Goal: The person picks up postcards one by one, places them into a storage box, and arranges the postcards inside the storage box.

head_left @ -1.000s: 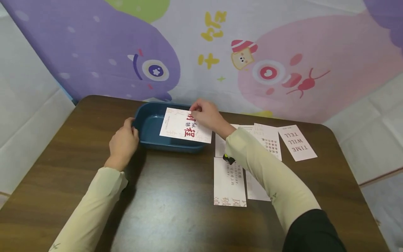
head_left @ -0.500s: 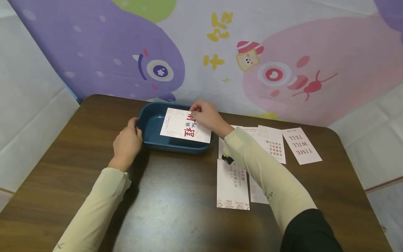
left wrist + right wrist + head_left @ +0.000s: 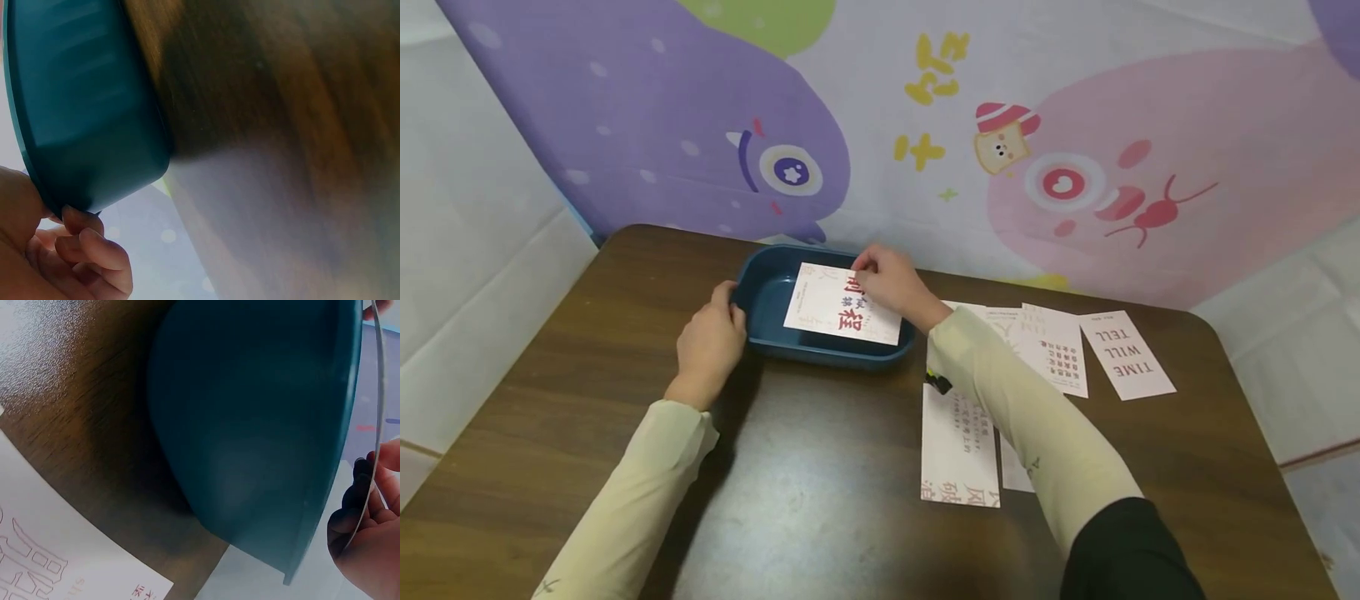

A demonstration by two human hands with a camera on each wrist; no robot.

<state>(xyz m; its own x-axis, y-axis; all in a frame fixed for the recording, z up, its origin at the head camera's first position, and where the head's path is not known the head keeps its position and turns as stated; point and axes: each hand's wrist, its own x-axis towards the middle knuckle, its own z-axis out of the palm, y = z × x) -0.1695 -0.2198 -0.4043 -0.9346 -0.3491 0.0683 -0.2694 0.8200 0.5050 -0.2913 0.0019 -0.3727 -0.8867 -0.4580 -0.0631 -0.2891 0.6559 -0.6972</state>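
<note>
Card [image 3: 816, 307] has shifted slightly leftward over the tray [image 3: 767, 310], right hand [image 3: 891, 281] pinching it, left hand [image 3: 709, 340] gripping its rim.

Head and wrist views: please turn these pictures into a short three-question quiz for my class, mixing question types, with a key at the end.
1. True or false: the right hand holds a white card over the blue tray.
2. Multiple choice: what does the left hand grip? a) a pen; b) the tray; c) a cup.
3. Fill in the blank: the rightmost card on the table reads "TIME ____ TELL".

Key: 1. True. 2. b. 3. WILL.
</note>
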